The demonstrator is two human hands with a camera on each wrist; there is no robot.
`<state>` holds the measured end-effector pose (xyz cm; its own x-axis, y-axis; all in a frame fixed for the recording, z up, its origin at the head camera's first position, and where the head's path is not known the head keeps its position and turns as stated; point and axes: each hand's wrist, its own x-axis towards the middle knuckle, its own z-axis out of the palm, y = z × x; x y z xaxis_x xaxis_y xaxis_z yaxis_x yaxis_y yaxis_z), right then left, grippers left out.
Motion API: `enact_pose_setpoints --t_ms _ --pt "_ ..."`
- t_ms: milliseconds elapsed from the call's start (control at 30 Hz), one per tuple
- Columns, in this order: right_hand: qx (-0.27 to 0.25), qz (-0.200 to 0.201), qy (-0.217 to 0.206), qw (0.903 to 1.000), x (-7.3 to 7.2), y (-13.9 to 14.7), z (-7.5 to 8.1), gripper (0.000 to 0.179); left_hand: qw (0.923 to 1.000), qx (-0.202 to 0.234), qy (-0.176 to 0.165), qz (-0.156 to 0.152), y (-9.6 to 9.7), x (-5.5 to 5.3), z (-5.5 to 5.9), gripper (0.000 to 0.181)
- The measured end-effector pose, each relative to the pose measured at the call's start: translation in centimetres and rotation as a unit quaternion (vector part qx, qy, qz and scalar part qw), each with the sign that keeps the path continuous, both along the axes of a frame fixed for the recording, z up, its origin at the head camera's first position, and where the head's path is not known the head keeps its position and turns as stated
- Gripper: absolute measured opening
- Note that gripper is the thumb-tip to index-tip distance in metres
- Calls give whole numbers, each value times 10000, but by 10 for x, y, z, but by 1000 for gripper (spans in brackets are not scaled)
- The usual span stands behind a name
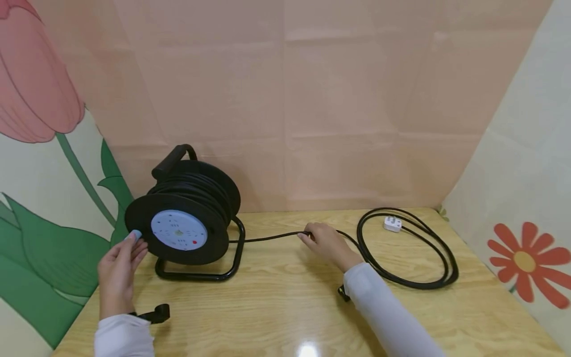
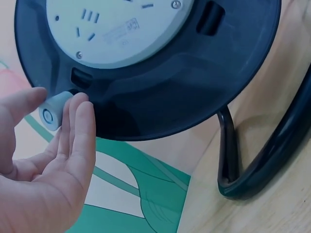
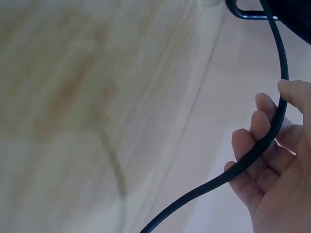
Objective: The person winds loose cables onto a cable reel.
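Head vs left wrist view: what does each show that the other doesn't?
Head only: white plastic three-pin plug, loosely looped black cable on the table, right hand gripping the cable run, red spot on the socket panel.

Left wrist only: small silver screws, black rectangular recesses, ring mark on the knob's end.

Both: left hand pinching the light-blue cylindrical knob, round pale-blue socket panel, black reel disc, black tubular frame.

Wide head view forward and down, close wrist views, reel [image 1: 183,210] in all three.
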<state>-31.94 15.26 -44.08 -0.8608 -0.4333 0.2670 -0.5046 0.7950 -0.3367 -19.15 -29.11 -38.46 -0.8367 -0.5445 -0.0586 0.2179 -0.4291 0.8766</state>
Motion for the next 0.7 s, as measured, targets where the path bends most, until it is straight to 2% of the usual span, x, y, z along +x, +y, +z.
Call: enact_pose_setpoints --t_ms 167,300,400,600,700 --pt "289 19 -238 9993 -14 -7 6 32 9998 45 131 111 1 2 0 23" --pt "255 -88 -415 9988 -22 -11 14 33 9997 48 204 127 2 4 1 24" --pt "73 -128 -427 9990 -23 -14 19 31 9996 74 254 138 4 4 2 23" --pt "-246 2 -160 9996 -24 -19 28 33 9988 166 379 271 5 3 6 26" --pt "-389 25 -199 9990 -24 -22 32 31 9984 166 419 339 7 3 9 27"
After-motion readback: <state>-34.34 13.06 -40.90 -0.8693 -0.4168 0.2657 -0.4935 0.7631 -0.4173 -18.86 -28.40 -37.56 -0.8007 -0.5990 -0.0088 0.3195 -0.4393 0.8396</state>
